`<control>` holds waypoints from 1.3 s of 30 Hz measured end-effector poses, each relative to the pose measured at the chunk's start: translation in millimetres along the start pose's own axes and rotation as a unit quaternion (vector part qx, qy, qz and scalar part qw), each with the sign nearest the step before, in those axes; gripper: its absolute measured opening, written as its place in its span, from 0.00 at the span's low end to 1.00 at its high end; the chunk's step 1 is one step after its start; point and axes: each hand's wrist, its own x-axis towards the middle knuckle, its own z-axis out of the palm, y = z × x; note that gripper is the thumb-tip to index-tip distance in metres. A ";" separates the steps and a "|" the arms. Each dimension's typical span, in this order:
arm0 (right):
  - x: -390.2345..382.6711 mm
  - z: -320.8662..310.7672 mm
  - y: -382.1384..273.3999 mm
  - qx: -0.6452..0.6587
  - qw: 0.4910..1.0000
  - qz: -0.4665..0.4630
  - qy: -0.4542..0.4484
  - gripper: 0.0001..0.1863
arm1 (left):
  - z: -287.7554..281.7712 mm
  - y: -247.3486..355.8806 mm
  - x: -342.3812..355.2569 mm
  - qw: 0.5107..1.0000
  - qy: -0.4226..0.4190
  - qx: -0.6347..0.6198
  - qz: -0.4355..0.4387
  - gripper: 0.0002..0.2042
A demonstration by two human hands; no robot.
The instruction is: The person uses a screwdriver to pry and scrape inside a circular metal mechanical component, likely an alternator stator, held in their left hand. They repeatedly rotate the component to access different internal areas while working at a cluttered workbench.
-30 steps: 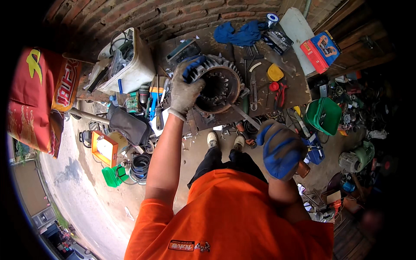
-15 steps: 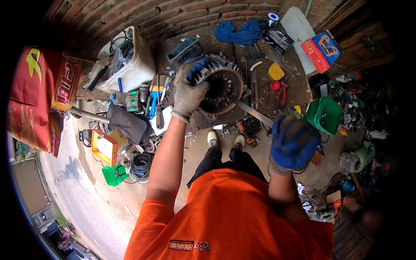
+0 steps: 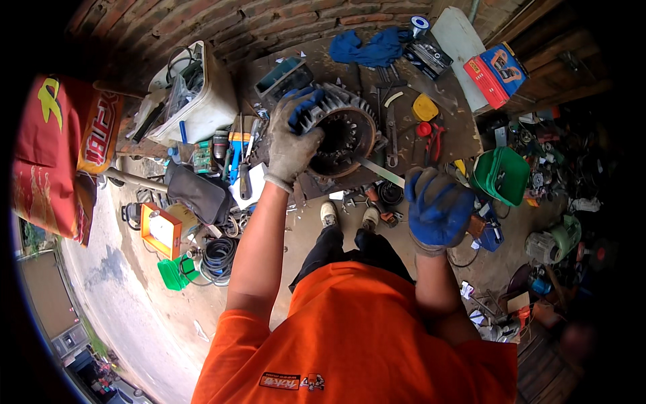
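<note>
A round motor housing [image 3: 367, 124] with cooling fins and a hollow, dark bore lies on the cluttered workbench. Gloved in grey with blue, my left hand [image 3: 293, 145] is wrapped over the housing's left rim. My right hand [image 3: 441, 209], in the same kind of glove, is closed around one end of a long, flat metal bar [image 3: 382, 173]. The bar slants from that fist toward the housing, and its far end meets the lower right edge of the bore. Whether the bar is a file cannot be made out.
Behind the housing are a grey-green tray [image 3: 282, 77] and a blue cloth [image 3: 365, 47]. Pliers [image 3: 436, 143] and a yellow tape measure [image 3: 424, 108] lie to its right. A white bin [image 3: 219, 101] stands left; a green bucket [image 3: 501, 176] sits right. Coiled cable [image 3: 217, 261] rests below.
My right hand has moved left and slightly up, pushing the flat metal bar closer to the housing, so less of it shows. My left hand stays on the rim.
</note>
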 end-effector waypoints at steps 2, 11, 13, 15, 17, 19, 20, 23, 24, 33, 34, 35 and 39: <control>-0.6 0.8 4.2 -0.006 1.000 0.016 -0.024 0.21 | 1.9 -1.1 -0.4 1.000 0.004 0.005 0.011 0.28; 18.2 11.5 -34.5 -0.099 0.975 -0.039 -0.195 0.25 | -4.3 -8.0 7.8 0.998 0.001 -0.042 -0.037 0.28; 16.6 7.3 -33.9 -0.100 0.975 -0.041 -0.192 0.29 | -4.5 -8.4 9.3 0.998 -0.001 -0.056 -0.041 0.28; 15.4 5.4 -30.5 -0.100 0.976 -0.042 -0.189 0.30 | -4.9 -9.8 9.5 0.997 -0.002 -0.064 -0.049 0.28; 13.7 7.8 -30.0 -0.097 0.978 -0.038 -0.182 0.29 | -4.2 -7.9 10.4 0.997 -0.001 -0.070 -0.043 0.28; 14.4 11.3 -28.4 -0.095 0.978 -0.038 -0.182 0.27 | -4.8 -7.7 10.4 0.996 -0.001 -0.078 -0.042 0.28; 15.7 13.7 -28.9 -0.097 0.978 -0.035 -0.182 0.26 | -5.0 -8.1 10.5 0.995 -0.001 -0.085 -0.043 0.28; 18.5 20.3 -31.6 -0.104 0.979 -0.025 -0.176 0.22 | -4.5 -11.2 10.6 0.995 0.000 -0.089 -0.046 0.28; 18.7 21.3 -31.0 -0.103 0.979 -0.024 -0.174 0.21 | -4.2 -12.4 10.5 0.995 0.001 -0.088 -0.047 0.28; 17.3 19.4 -24.9 -0.080 0.982 -0.030 -0.167 0.18 | -4.6 -13.4 10.6 0.995 0.001 -0.090 -0.049 0.29; 17.0 19.0 -25.0 -0.084 0.982 -0.028 -0.167 0.18 | -5.0 -13.0 10.7 0.995 0.000 -0.091 -0.048 0.29; 16.7 18.5 -24.9 -0.088 0.982 -0.027 -0.166 0.18 | -5.0 -12.3 11.0 0.995 -0.001 -0.093 -0.046 0.29; 14.1 14.0 -13.8 -0.108 0.976 -0.030 -0.186 0.16 | -3.8 -11.4 9.0 0.995 0.001 -0.082 -0.058 0.29</control>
